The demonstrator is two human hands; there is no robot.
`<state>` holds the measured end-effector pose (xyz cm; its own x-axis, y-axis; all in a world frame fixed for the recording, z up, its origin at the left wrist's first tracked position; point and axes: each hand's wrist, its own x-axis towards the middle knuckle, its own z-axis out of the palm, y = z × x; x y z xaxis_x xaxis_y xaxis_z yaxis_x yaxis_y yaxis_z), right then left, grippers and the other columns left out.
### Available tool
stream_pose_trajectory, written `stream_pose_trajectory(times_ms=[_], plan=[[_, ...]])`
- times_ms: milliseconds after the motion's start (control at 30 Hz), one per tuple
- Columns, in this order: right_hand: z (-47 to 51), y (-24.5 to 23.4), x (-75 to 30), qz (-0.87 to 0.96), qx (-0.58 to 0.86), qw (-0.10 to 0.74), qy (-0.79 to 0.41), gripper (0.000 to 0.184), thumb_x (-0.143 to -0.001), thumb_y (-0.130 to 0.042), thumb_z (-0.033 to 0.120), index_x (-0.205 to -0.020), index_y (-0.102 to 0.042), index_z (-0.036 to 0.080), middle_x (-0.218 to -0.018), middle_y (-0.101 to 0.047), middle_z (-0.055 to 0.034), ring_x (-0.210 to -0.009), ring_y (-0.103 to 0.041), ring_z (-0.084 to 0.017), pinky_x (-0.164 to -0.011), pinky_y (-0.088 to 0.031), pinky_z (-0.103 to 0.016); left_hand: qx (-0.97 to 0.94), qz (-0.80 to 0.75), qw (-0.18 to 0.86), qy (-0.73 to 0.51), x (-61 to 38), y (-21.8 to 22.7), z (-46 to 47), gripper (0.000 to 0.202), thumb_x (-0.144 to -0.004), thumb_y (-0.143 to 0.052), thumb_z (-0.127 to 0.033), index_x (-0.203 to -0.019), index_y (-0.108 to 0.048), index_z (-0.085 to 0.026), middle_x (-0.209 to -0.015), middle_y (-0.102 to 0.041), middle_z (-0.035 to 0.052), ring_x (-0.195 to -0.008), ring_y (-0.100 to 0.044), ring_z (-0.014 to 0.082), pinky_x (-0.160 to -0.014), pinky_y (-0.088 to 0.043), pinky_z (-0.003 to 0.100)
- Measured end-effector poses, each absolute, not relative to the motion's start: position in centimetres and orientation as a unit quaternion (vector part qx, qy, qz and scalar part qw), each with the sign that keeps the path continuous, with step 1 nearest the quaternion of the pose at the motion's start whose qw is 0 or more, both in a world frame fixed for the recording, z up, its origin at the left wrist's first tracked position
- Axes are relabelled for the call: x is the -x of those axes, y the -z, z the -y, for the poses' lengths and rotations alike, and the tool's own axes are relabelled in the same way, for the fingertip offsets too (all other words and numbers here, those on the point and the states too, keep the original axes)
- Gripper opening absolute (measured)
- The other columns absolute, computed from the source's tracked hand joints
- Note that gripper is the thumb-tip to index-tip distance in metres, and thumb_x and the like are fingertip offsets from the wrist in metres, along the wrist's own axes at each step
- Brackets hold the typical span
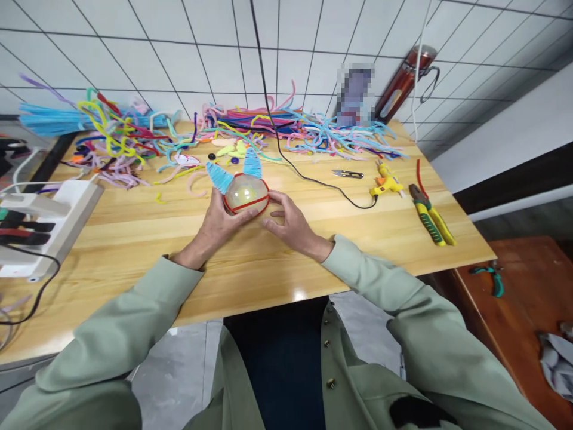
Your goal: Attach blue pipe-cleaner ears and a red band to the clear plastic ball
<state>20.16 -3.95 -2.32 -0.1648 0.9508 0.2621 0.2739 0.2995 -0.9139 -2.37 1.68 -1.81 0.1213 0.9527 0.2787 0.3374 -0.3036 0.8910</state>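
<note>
A clear plastic dome with a red pipe-cleaner rim and two blue pipe-cleaner ears stands on the wooden table. My left hand cups its left side, fingers curled against the rim. My right hand rests flat on the table at its right side, fingers spread and touching the rim. Both sleeves are pale green.
Heaps of coloured pipe cleaners cover the table's far side. A yellow glue gun with a black cord, small snips and green-yellow pliers lie to the right. A white power strip sits at the left edge.
</note>
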Motion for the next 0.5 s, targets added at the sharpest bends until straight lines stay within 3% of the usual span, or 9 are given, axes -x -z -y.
stream_pose_trajectory(times_ms=[200, 367, 500], plan=[[3.9, 2.2, -20.0, 0.672, 0.457, 0.452, -0.367, 0.072, -0.097, -0.078, 0.056, -0.157, -0.051, 0.027, -0.168, -0.056, -0.0171, -0.152, -0.06, -0.035, -0.113, -0.067, -0.059, -0.658, -0.465, 0.368, -0.465, 2.6, 2.0, -2.0, 0.102, -0.06, -0.098, -0.084, -0.13, -0.055, -0.023, -0.131, -0.069, 0.0116, -0.133, -0.07, 0.0386, -0.121, -0.055, 0.061], [3.9, 2.0, -19.9, 0.666, 0.465, 0.449, -0.372, 0.073, -0.098, -0.076, 0.053, -0.158, -0.048, 0.024, -0.166, -0.057, -0.0195, -0.154, -0.059, -0.036, -0.115, -0.064, -0.06, -0.655, -0.436, 0.378, -0.488, 3.3, 2.3, -2.4, 0.078, -0.081, -0.086, -0.083, -0.125, -0.061, -0.023, -0.128, -0.071, 0.0109, -0.136, -0.068, 0.0375, -0.127, -0.052, 0.063], [3.8, 1.9, -19.9, 0.651, 0.475, 0.456, -0.378, 0.08, -0.098, -0.076, 0.061, -0.16, -0.047, 0.02, -0.167, -0.056, -0.0226, -0.154, -0.06, -0.037, -0.121, -0.06, -0.062, -0.649, -0.429, 0.397, -0.487, 3.4, 2.3, -2.5, 0.071, -0.083, -0.088, -0.077, -0.12, -0.061, -0.024, -0.127, -0.072, 0.0104, -0.135, -0.068, 0.0366, -0.125, -0.054, 0.062]])
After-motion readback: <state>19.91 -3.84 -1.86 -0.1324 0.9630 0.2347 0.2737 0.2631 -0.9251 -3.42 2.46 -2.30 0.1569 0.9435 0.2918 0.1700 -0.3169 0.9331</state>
